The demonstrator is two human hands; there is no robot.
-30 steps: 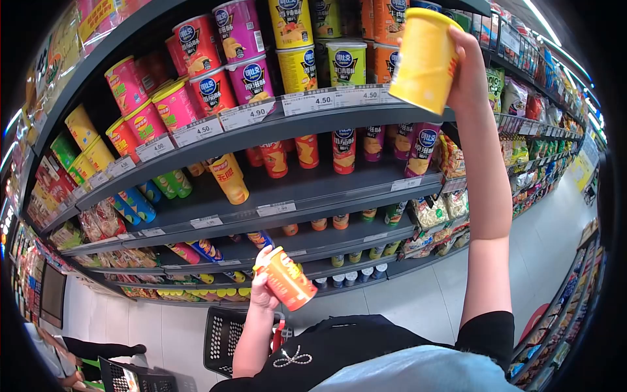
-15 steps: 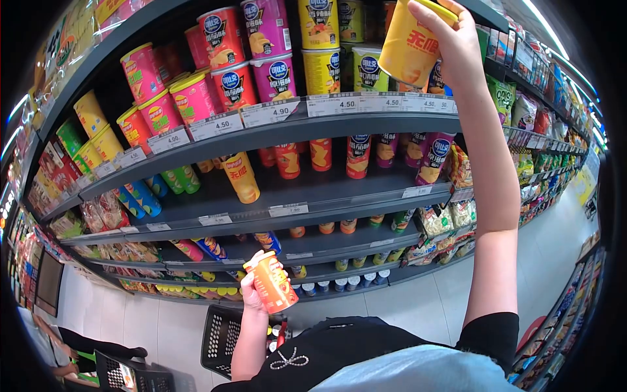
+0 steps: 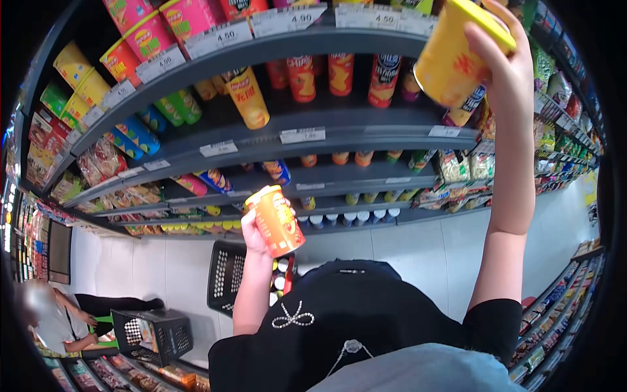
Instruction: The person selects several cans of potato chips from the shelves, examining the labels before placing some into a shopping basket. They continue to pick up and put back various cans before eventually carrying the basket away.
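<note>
An orange-red can (image 3: 277, 222) with a yellow lid is held upright, slightly tilted, by my left hand (image 3: 253, 234) in front of the lower shelves. My right hand (image 3: 506, 55), raised at the upper right, grips a yellow can (image 3: 457, 55) with a yellow lid, its lid tipped to the right. That can hangs before the shelf edge and hides part of the shelf behind it. A tall yellow can (image 3: 248, 101) stands on the shelf left of it, beside several red cans (image 3: 301, 80).
Curved shelves with price tags (image 3: 302, 135) span the view. A black basket (image 3: 225, 271) with items is on the floor beside me. At the lower left, another person (image 3: 55, 320) is near a second black basket (image 3: 153, 333). More shelves (image 3: 565, 307) stand at right.
The view has tipped downward, so the shelves sit higher in it. Both hands still hold their cans. More of the other person and their basket shows.
</note>
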